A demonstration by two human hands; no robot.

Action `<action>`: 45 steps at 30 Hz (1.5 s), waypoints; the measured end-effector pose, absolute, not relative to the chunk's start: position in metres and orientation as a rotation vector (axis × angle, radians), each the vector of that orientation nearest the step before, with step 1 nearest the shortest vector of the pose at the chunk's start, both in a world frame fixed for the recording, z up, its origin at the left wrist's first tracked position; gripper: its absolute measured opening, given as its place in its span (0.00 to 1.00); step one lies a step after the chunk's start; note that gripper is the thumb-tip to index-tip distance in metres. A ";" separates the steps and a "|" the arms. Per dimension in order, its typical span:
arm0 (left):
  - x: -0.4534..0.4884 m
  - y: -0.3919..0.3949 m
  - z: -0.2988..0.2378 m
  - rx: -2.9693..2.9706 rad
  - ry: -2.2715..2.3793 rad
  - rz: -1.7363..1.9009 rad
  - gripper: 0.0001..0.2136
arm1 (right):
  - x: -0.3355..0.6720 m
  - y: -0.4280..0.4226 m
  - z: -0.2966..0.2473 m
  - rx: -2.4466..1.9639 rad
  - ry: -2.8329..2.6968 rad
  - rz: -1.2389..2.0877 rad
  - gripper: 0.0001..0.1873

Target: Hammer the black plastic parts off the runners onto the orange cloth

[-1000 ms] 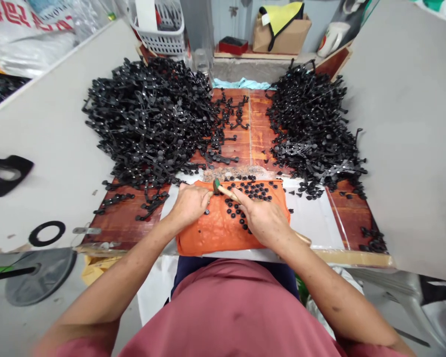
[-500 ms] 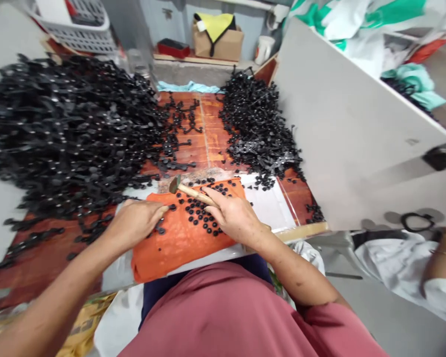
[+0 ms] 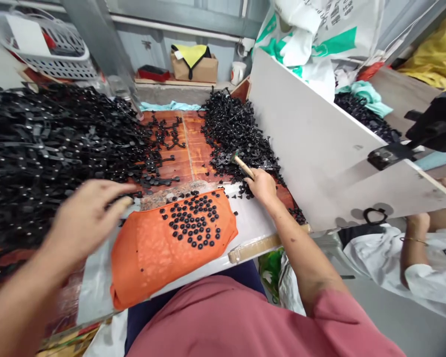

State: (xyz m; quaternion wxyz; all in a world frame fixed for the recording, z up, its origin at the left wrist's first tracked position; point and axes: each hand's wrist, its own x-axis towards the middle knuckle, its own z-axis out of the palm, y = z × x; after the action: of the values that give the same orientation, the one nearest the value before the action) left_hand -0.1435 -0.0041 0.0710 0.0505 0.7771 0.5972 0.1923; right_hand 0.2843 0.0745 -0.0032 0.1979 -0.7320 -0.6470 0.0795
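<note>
My right hand is wrapped round the wooden handle of a hammer, whose head is over the front of the right pile of small black parts. My left hand, slightly blurred, reaches to the edge of the large left pile of black strap-like pieces. Its thumb and forefinger are apart, with black pieces showing behind the gap. Between my hands lies an orange cloth-covered pad. Several small round black caps sit on its upper right part.
A slanted white board walls off the right side, with a black clamp on its edge. At the back stand a white basket, a cardboard box and a mug. Another person's arm shows at far right.
My left hand has left the pad's edge and moved left to the large pile. My right hand has carried the hammer right and away from above the pad. The view has shifted.
</note>
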 end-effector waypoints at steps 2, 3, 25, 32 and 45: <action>-0.115 -0.018 0.046 2.322 1.667 0.602 0.21 | 0.281 0.083 -0.009 -2.029 -1.814 0.255 0.09; -0.104 -0.026 0.037 2.291 1.589 0.610 0.20 | 0.280 0.084 -0.010 -2.008 -1.807 0.270 0.09; -0.034 -0.062 0.037 2.145 1.347 0.603 0.16 | 0.275 0.021 0.053 -1.135 -0.939 1.102 0.23; 0.000 -0.053 0.047 2.384 1.473 0.926 0.24 | 0.209 -0.028 0.064 -0.948 -0.902 1.401 0.13; -0.050 -0.077 0.041 1.976 1.340 1.090 0.10 | 0.170 -0.039 0.054 -1.157 -1.334 1.228 0.13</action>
State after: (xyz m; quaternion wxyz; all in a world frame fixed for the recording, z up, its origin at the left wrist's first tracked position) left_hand -0.0498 -0.0766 0.0410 0.2557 0.7278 0.4936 0.4017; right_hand 0.1698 -0.0390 0.0544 0.4756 -0.4732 -0.5455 0.5023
